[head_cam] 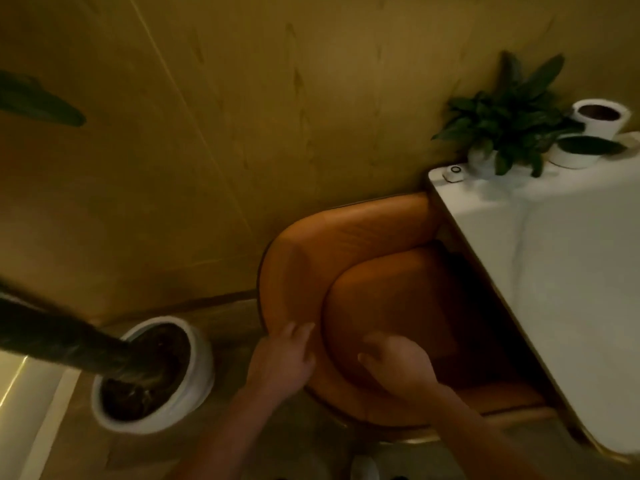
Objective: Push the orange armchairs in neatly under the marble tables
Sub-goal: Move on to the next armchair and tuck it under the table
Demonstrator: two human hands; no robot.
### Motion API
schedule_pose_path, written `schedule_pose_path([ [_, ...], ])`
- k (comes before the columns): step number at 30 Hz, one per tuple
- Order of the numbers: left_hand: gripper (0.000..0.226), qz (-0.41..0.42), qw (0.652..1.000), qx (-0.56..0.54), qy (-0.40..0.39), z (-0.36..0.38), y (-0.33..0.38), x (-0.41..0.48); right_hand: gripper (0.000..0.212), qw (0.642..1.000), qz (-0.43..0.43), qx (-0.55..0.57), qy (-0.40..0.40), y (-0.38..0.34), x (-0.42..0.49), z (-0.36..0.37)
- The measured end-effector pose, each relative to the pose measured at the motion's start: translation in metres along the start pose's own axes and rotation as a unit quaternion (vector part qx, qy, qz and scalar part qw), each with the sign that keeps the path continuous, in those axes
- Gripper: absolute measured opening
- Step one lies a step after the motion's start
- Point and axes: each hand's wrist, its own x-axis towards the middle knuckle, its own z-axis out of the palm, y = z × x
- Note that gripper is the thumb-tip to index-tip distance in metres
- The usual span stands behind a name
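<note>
An orange armchair (349, 258) with a curved backrest stands against the wood-panelled wall, its seat partly tucked under the white marble table (561, 271) on the right. My left hand (282, 358) lies on the curved backrest rim with fingers extended. My right hand (398, 365) rests on the near edge of the seat cushion; its fingers look loosely bent over the edge, though blur hides the detail.
A large white pot (194, 386) with a dark trunk stands on the floor left of the chair. On the table's far end sit a leafy plant (509, 123), white pots (601, 117) and a small white device (454, 173). The wall is directly behind the chair.
</note>
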Motion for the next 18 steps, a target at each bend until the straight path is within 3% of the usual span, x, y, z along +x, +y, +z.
schedule_pose_path([
  [6,0.057,0.102,0.994,0.031,-0.030,-0.015,-0.026,0.067,0.036,0.994,0.082,0.018,0.067,-0.021,0.030,0.011],
  [10,0.056,0.186,0.977,0.105,-0.022,-0.016,-0.054,0.117,0.044,0.980,0.155,0.031,0.123,-0.030,0.047,0.038],
  [15,0.058,0.277,0.945,0.170,-0.038,-0.019,-0.108,0.186,0.021,0.929,0.299,0.090,0.198,-0.056,0.054,0.093],
  [18,0.058,0.271,0.936,0.220,-0.047,-0.024,-0.136,0.218,0.028,0.894,0.362,0.146,0.221,-0.082,0.052,0.138],
])
